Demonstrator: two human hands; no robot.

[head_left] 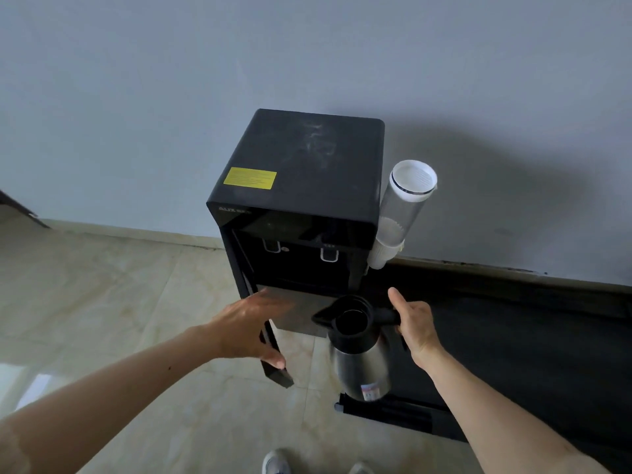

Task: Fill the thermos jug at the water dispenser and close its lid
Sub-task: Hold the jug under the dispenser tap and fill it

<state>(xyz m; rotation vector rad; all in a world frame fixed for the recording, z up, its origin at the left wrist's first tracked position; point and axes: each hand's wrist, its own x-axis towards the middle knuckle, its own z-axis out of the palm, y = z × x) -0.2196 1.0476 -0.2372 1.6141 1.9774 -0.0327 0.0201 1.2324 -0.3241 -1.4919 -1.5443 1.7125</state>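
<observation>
A black water dispenser (pixel 301 172) stands against the grey wall, with two taps (pixel 297 251) in its dark recess and a grey drip tray (pixel 290 302) below. My right hand (pixel 415 323) grips the black handle of a steel thermos jug (pixel 362 364). The jug hangs in front of the tray's right end. Its black top is open and I see no lid. My left hand (pixel 251 330) hovers open, fingers spread, in front of the dispenser's lower left side, holding nothing.
A clear cup holder tube (pixel 402 206) with a white cap hangs on the dispenser's right side. A low black cabinet or platform (pixel 513 336) runs along the wall to the right. Beige floor tiles (pixel 119 302) spread to the left. My shoes (pixel 277 463) show at the bottom.
</observation>
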